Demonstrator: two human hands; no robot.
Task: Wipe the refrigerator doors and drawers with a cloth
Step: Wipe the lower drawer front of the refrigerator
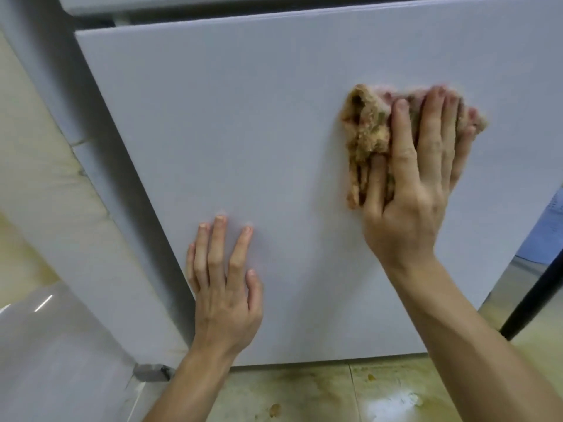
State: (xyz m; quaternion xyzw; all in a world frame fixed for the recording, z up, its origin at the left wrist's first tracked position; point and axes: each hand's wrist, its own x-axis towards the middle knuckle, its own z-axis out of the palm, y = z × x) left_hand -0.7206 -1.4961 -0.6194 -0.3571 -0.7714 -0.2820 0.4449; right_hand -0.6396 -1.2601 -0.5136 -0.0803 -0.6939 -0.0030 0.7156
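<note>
A white refrigerator drawer front (243, 132) fills most of the head view. My right hand (417, 184) presses a crumpled tan and pink cloth (365, 129) flat against the drawer's right part, fingers straight and spread over the cloth. My left hand (225, 278) rests flat on the lower left part of the same panel, fingers straight, holding nothing. Above the panel runs a dark gap with the bottom edge of another door (213, 4) over it.
The refrigerator's white side wall (76, 184) runs down the left. A grey foot (150, 372) sits at its lower corner. Stained beige floor tiles (335, 394) lie below the drawer. A dark-framed metal object (536, 287) stands at the right edge.
</note>
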